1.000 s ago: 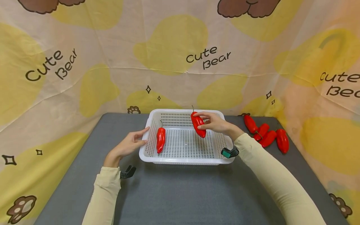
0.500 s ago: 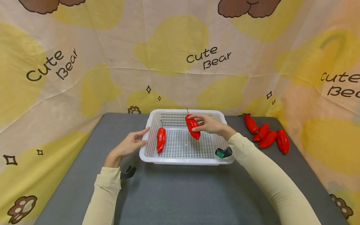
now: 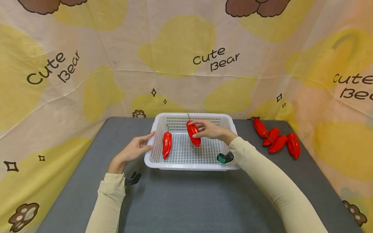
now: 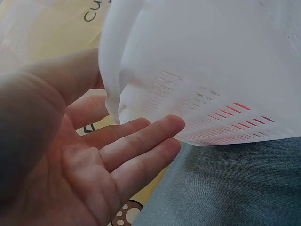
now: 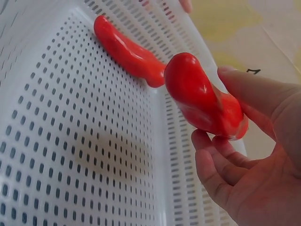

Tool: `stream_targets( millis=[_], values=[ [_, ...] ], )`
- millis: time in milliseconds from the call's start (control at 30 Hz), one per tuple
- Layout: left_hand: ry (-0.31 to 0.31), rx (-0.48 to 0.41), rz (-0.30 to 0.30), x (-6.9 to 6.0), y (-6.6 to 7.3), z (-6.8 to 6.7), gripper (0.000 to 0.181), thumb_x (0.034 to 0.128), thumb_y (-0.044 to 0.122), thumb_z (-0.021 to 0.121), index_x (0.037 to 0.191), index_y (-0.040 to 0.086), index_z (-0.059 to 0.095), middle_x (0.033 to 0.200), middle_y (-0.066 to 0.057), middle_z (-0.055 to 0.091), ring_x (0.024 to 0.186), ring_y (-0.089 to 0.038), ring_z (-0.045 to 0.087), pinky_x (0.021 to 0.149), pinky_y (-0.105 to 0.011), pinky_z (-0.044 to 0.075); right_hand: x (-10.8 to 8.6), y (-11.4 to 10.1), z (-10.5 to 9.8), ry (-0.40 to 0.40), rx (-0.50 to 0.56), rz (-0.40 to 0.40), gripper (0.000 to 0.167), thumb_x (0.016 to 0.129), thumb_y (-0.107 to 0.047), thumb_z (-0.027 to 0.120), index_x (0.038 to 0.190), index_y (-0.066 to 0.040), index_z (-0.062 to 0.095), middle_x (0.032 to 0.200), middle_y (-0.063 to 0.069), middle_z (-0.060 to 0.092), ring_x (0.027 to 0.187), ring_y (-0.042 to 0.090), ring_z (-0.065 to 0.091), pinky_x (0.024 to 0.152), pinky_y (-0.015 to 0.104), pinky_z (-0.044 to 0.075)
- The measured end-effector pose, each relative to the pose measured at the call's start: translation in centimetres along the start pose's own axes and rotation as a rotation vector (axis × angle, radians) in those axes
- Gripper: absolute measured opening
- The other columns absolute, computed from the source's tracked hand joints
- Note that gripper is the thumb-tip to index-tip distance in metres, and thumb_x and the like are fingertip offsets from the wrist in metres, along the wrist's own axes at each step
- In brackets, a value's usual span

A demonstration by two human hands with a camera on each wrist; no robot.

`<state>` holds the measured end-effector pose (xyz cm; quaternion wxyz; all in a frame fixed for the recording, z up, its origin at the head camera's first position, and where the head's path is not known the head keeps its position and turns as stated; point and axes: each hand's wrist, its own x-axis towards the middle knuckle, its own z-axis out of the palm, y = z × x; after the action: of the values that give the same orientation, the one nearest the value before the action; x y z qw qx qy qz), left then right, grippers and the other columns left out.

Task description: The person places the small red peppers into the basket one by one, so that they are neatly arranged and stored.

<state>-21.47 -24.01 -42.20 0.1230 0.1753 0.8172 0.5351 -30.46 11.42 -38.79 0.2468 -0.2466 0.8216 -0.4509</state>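
My right hand (image 3: 210,130) pinches a red pepper (image 3: 193,133) between thumb and fingers, over the inside of a white plastic basket (image 3: 192,167). In the right wrist view that held pepper (image 5: 195,94) points its rounded tip toward the camera, apart from the basket floor. Another red pepper (image 3: 167,145) lies on the basket floor along the left wall. At the left rim my left hand (image 3: 132,149) rests its fingertips, the fingers fairly straight. The left wrist view shows these fingers (image 4: 141,146) extended beside the basket's outer wall, with one digit's tip hidden behind the rim.
Several more red peppers (image 3: 277,144) lie grouped on the grey table (image 3: 192,200) to the basket's right, near the table's right edge. A patterned cloth (image 3: 180,48) hangs behind and on both sides.
My right hand has moved left and slightly nearer with the pepper, from the basket's right half toward its middle. The left hand and the basket have stayed in place.
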Motion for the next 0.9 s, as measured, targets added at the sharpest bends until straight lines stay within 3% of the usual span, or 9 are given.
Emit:
stream_targets(
  millis=[267,567,900],
  values=[
    [-0.003,-0.003,-0.009,-0.2,0.2,0.0,0.067,0.1002,0.011,0.06,0.159,0.004,0.028,0.158,-0.027,0.039,0.121,-0.038,0.063,0.088,-0.021,0.055,0.9,-0.7,1.1,-0.042,0.012,0.03,0.058,0.091,-0.016,0.073,0.146,-0.02,0.053,0.148,0.013,0.048,0.138,0.037,0.042,0.103,0.054,0.052],
    [0.0,0.007,0.004,-0.1,0.2,0.1,0.067,0.1002,0.009,0.059,0.158,0.002,0.027,0.159,-0.027,0.036,0.12,-0.031,0.064,0.088,-0.021,0.055,2.2,-0.6,2.3,-0.101,-0.022,0.033,0.057,0.092,-0.017,0.072,0.146,-0.013,0.053,0.145,0.012,0.051,0.136,0.035,0.044,0.102,0.045,0.052],
    [-0.001,0.007,-0.013,-0.2,0.2,0.0,0.067,0.1003,0.01,0.06,0.159,0.005,0.028,0.158,-0.027,0.04,0.117,-0.033,0.066,0.088,-0.024,0.057,3.7,-0.3,3.7,-0.17,0.023,0.126,0.058,0.091,-0.024,0.074,0.145,-0.019,0.055,0.135,0.011,0.056,0.12,0.026,0.055,0.096,0.037,0.056]
  ],
)
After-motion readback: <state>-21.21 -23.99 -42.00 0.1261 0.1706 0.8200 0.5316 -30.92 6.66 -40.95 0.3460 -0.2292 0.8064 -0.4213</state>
